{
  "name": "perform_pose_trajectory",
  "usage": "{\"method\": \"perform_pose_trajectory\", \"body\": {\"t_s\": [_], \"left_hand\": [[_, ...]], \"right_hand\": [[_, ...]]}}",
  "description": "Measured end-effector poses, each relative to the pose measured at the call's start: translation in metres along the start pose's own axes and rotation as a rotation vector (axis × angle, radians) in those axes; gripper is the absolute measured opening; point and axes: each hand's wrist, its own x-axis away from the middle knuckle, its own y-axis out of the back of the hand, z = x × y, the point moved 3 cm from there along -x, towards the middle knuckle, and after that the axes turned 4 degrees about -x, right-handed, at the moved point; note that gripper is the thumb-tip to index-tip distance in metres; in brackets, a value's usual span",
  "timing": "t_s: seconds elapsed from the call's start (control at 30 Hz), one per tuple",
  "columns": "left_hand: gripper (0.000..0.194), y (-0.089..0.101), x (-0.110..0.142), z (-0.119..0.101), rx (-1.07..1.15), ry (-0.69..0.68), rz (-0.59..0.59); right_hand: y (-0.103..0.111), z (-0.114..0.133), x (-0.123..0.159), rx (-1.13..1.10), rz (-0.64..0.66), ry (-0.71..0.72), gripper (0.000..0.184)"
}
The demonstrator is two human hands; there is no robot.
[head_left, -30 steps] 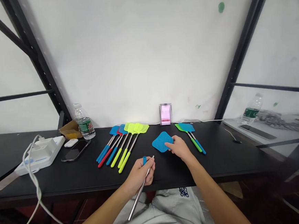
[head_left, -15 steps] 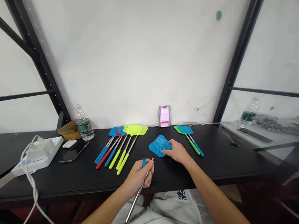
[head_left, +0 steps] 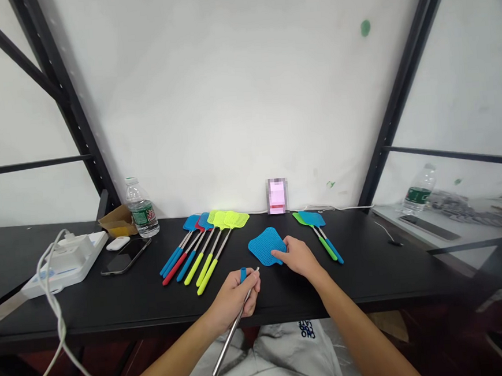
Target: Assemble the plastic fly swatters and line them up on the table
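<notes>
My left hand (head_left: pixel 233 296) is closed around a silver metal rod (head_left: pixel 230 335) that slants down toward my lap; a small blue cap (head_left: pixel 243 274) sticks up from the same fist. My right hand (head_left: pixel 297 257) pinches the near edge of a loose blue mesh swatter head (head_left: pixel 264 246) lying on the black table (head_left: pixel 112 297). The rod's tip points toward the head, a short gap apart.
Several finished swatters in blue, red and yellow-green (head_left: pixel 198 244) fan out left of centre; two more (head_left: pixel 319 232) lie right. A water bottle (head_left: pixel 140 207), cardboard box (head_left: pixel 115 220), phone (head_left: pixel 124 256), earbud case (head_left: pixel 118 243) and white power strip with cable (head_left: pixel 63 258) sit far left.
My right hand has slid the blue swatter head slightly left and nearer to the rod's tip. My left hand has stayed almost still.
</notes>
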Motion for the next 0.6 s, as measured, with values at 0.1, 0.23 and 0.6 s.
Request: {"method": "perform_pose_trajectory", "body": {"t_s": [0.1,0.23,0.6], "left_hand": [[0.037,0.0003,0.0,0.0002,-0.008,-0.003,0.004],[0.037,0.0004,-0.0001,0.0002,-0.014,-0.007,0.004],[0.035,-0.0003,0.0013,-0.0013,-0.005,-0.019,0.001]], "right_hand": [[0.0005,0.0008,-0.0006,0.017,-0.003,0.002,0.035],[0.0015,0.0027,-0.0004,0.0,0.007,0.027,0.034],[0.0043,0.0067,0.0036,-0.111,0.018,0.029,0.041]]}}
